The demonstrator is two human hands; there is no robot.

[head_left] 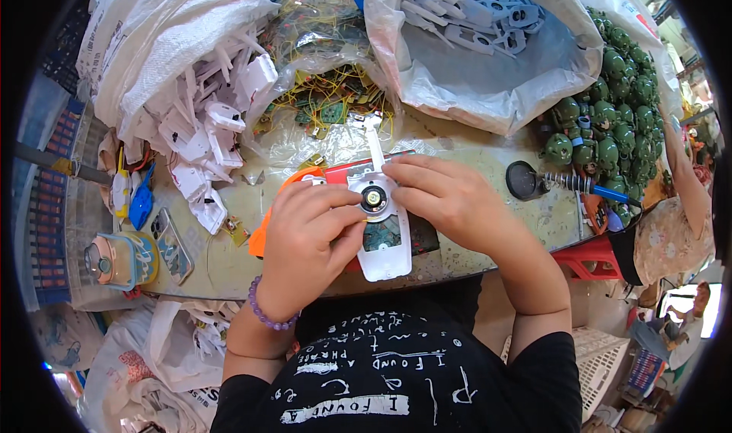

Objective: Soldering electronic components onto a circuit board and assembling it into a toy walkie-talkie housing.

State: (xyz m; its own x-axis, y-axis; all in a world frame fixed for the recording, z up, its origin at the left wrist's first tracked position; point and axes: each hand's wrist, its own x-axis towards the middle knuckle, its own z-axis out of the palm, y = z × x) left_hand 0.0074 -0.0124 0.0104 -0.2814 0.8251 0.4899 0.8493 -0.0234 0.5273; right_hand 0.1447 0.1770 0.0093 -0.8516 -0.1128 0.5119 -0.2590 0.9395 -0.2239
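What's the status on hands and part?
Left hand and right hand both pinching white plastic part around its small round speaker. Nothing blocking; phone off left.

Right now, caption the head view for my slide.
Both hands, left and right, press a small speaker into a white plastic housing.

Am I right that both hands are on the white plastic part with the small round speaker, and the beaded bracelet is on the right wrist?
Not quite. In the head view both hands, left hand and right hand, do hold the white plastic part with the round speaker, but the purple beaded bracelet is on the left wrist, not the right.
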